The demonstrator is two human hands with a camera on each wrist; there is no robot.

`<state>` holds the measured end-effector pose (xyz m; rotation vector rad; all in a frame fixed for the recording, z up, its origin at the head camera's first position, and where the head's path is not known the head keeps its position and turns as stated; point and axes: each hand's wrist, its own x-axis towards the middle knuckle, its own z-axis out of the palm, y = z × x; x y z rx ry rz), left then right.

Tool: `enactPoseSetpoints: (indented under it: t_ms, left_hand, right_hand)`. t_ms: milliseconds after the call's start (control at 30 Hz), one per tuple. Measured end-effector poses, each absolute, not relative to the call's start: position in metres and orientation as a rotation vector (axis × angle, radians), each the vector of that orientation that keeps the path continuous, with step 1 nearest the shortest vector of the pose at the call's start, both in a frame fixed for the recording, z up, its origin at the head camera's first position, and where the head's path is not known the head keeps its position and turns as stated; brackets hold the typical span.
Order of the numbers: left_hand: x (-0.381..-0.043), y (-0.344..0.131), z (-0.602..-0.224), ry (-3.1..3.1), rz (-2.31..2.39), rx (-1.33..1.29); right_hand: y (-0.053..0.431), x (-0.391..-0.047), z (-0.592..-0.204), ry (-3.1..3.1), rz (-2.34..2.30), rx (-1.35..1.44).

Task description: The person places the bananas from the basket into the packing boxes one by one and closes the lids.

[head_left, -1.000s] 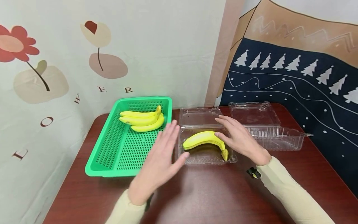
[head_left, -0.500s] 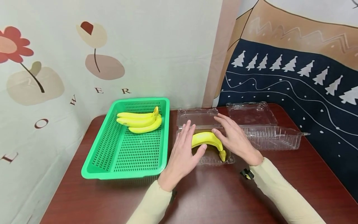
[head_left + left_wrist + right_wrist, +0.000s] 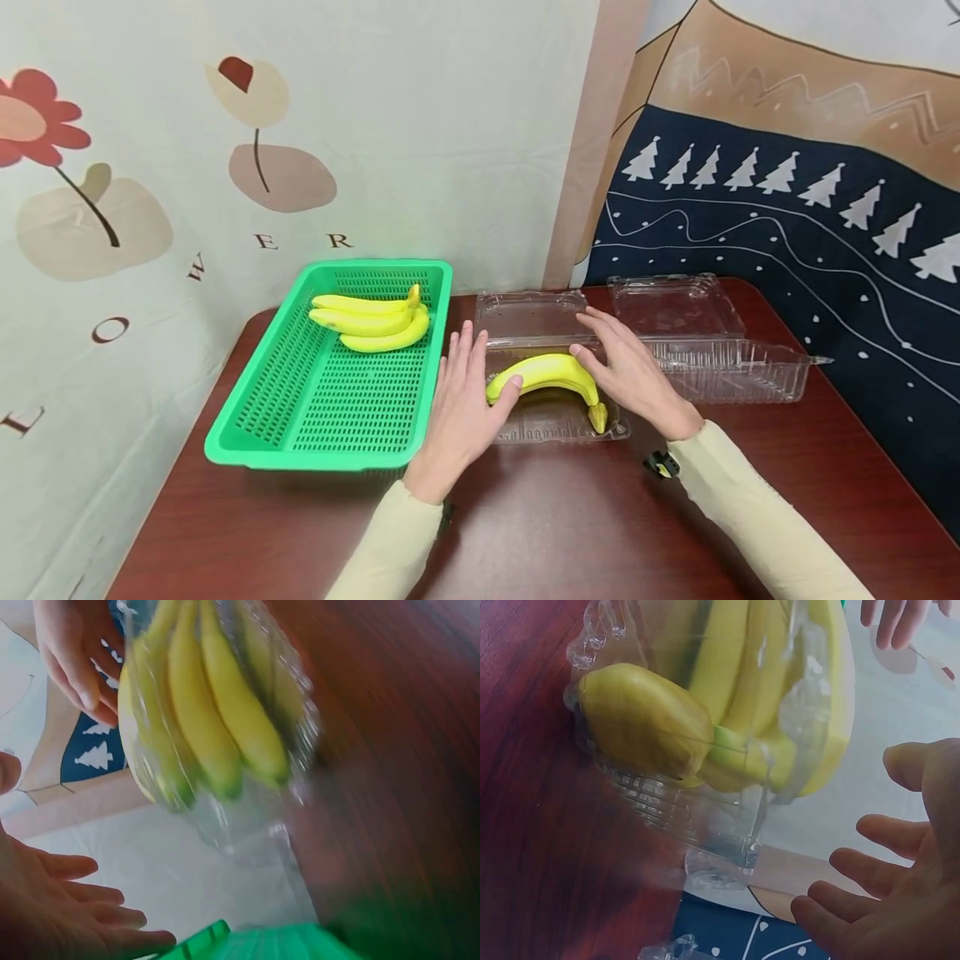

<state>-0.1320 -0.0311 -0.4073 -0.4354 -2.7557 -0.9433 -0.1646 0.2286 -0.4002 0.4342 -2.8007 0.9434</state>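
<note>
A bunch of yellow bananas (image 3: pixel 543 367) lies in an opened clear plastic clamshell box (image 3: pixel 555 433), its brown stem end toward the front right. Beside the box's left side, my left hand (image 3: pixel 465 408) has its fingers straight, with the thumb over the bananas' left tip in the head view. It overlaps the basket's right rim; contact cannot be told. My right hand (image 3: pixel 633 375) hovers by the box's right side, fingers spread and holding nothing. Both wrist views show the bananas (image 3: pixel 210 712) through the clear wall, with the left fingers (image 3: pixel 90 892) and right fingers (image 3: pixel 847 900) apart from them.
A green perforated basket (image 3: pixel 315 458) with another bunch of bananas (image 3: pixel 367 321) stands at the left. To the right is a second opened clear box (image 3: pixel 742 371). A printed cloth wall (image 3: pixel 450 167) backs the dark red table (image 3: pixel 570 517).
My left hand moved right over the bananas, then back left to the box's left side. The basket has shifted slightly left. My right hand has barely moved.
</note>
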Motion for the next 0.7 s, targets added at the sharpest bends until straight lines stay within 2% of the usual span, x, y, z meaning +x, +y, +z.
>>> enactPoseSetpoints:
  t_ms: [200,433,700]
  left_hand:
    - [-0.132,-0.044,-0.411,-2.728,-0.971,-0.408]
    - [-0.130,-0.035,-0.412,-2.726,-1.151,-0.391]
    - [-0.149,-0.022,-0.406,-2.783,-1.354,-0.344]
  right_hand:
    - [0.229,-0.167,-0.403,-2.794,0.939,0.445]
    - [0.229,-0.172,-0.403,-2.811,1.004,0.385]
    - [0.229,-0.178,-0.406,-2.857,1.085,0.286]
